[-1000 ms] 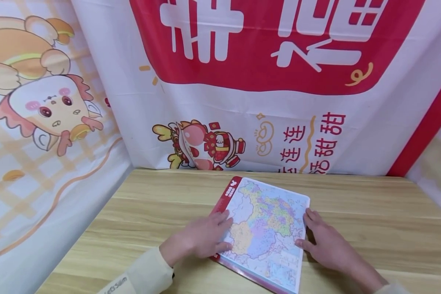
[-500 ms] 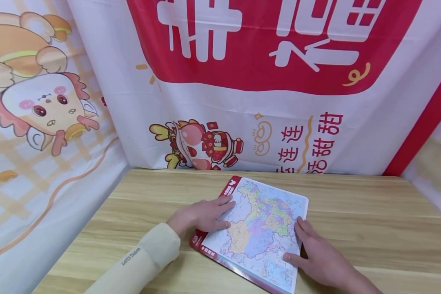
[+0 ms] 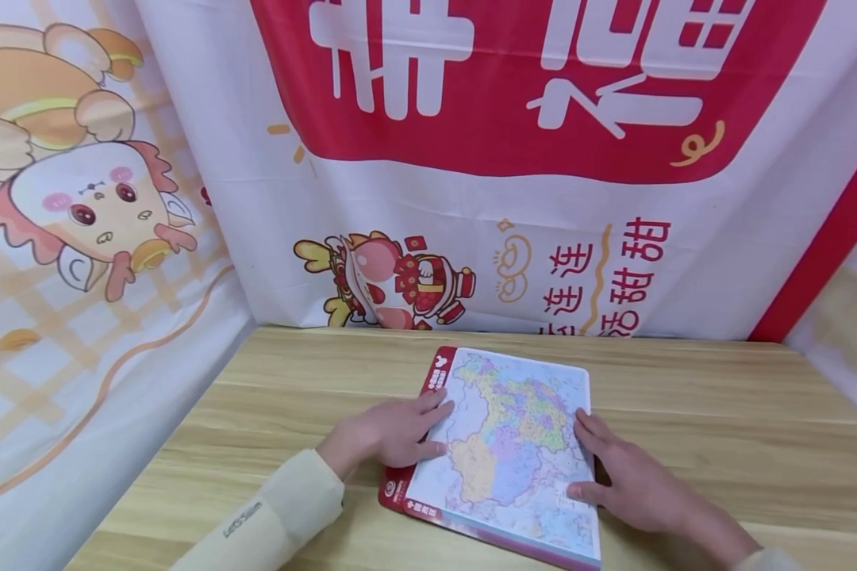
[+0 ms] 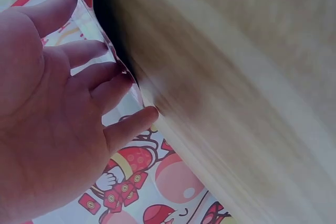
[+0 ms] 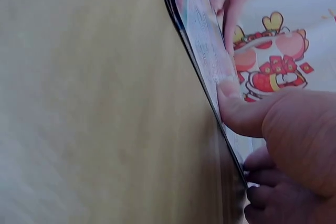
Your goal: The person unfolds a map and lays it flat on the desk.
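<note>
A flat map board (image 3: 507, 452), with a multicoloured map and a red margin along its left side, lies askew on the wooden table. My left hand (image 3: 403, 431) rests on its left margin, fingers spread and nearly straight over the edge of the printed area. Those fingers (image 4: 86, 80) touch the board's edge in the left wrist view. At the opposite edge, my right hand (image 3: 628, 480) holds the board with its thumb on the map and its fingers at the side. The right wrist view shows this thumb (image 5: 239, 111) flat on the face and the fingertips bent at the edge.
The wooden table (image 3: 293, 373) meets a white cloth backdrop (image 3: 514, 198) with red lettering panels and cartoon figures behind the board. A second cloth (image 3: 78, 333) with an orange check pattern hangs on the left. Wood shows on both sides of the board.
The board has turned slightly anticlockwise, its far end shifting left and its near end right. My left hand has slid up along the margin; both hands stay on the board.
</note>
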The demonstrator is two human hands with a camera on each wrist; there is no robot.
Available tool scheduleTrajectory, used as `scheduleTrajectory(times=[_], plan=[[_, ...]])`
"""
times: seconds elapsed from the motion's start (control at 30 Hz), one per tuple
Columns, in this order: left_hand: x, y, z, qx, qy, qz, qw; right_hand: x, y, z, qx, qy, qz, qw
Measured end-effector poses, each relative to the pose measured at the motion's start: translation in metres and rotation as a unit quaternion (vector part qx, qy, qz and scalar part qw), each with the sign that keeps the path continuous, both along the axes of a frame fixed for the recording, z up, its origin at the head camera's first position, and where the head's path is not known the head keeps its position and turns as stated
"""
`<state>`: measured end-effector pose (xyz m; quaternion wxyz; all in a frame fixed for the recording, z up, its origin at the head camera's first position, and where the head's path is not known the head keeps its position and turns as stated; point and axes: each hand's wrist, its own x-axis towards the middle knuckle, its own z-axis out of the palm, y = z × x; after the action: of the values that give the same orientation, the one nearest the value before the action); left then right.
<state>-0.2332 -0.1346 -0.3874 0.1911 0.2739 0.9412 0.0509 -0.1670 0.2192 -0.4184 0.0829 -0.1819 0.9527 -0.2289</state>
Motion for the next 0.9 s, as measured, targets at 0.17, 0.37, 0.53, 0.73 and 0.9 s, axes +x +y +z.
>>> scheduleTrajectory(times=[0.17,0.37,0.53,0.73,0.9], plan=[[0.009,0.0,-0.001,-0.013,0.013,0.008,0.9998,-0.005,0.003,0.002,0.0,0.0,0.004,1.0],[0.021,0.001,0.0,-0.019,0.028,0.023,0.9991,-0.01,0.003,0.004,0.004,-0.003,0.008,1.0],[0.029,0.003,0.003,-0.017,0.027,0.041,0.9987,-0.013,0.003,0.004,0.007,-0.014,0.003,1.0],[0.032,0.003,0.004,-0.011,0.025,0.047,0.9985,-0.014,0.002,0.005,0.007,-0.004,0.003,1.0],[0.032,-0.001,0.006,-0.008,0.026,0.06,0.9978,-0.012,0.001,0.005,-0.005,0.013,-0.016,1.0]])
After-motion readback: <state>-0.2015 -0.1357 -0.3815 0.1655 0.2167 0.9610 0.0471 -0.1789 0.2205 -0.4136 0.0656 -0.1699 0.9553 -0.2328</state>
